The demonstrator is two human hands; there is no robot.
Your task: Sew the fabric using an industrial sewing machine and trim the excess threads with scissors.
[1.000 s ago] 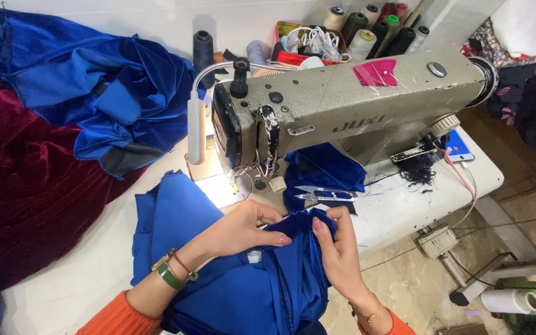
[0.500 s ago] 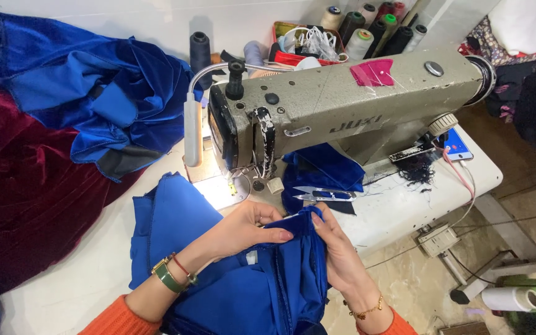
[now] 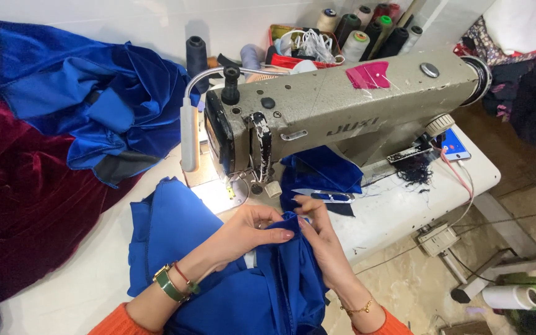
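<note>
Both my hands pinch the blue fabric [image 3: 262,291] just in front of the sewing machine [image 3: 342,111].

My left hand [image 3: 243,232] has thumb and fingertips closed on a raised fold of the cloth, and my right hand [image 3: 321,239] meets it from the other side, its fingers [image 3: 308,214] clamped on the same edge, so the two sets of fingertips nearly touch. The rest of the fabric falls from my fingers toward my lap and spreads out left of my left wrist over the white table [image 3: 398,211]. Just beyond my right fingertips lie small scissors [image 3: 324,195] on another blue scrap, and past my left fingertips is the lit needle area of the machine. Well away to the left are piled dark red velvet [image 3: 20,198] and more blue cloth.
</note>
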